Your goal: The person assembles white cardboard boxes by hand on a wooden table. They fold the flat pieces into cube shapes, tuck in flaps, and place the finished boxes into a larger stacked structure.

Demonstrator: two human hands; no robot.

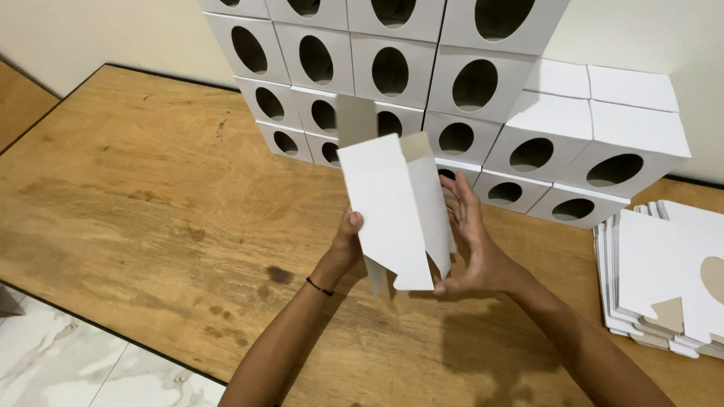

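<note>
- Hands raised above wooden table [136,188], both gripping one white cardboard box [396,207], not yet fully shaped.
- Left hand [345,245]: fingers closed on box's lower left edge; thin black band [320,287] on that wrist.
- Right hand [471,245]: palm open against box's right side, thumb pinching its lower corner.
- Box held upright between the hands, top flap standing up, bottom flaps hanging loose.
- Beyond the hands: stacked white boxes [452,83] with oval cut-outs, against the wall.
- Right of right hand: pile of flat blanks [664,271] lying on table, well apart from it.
</note>
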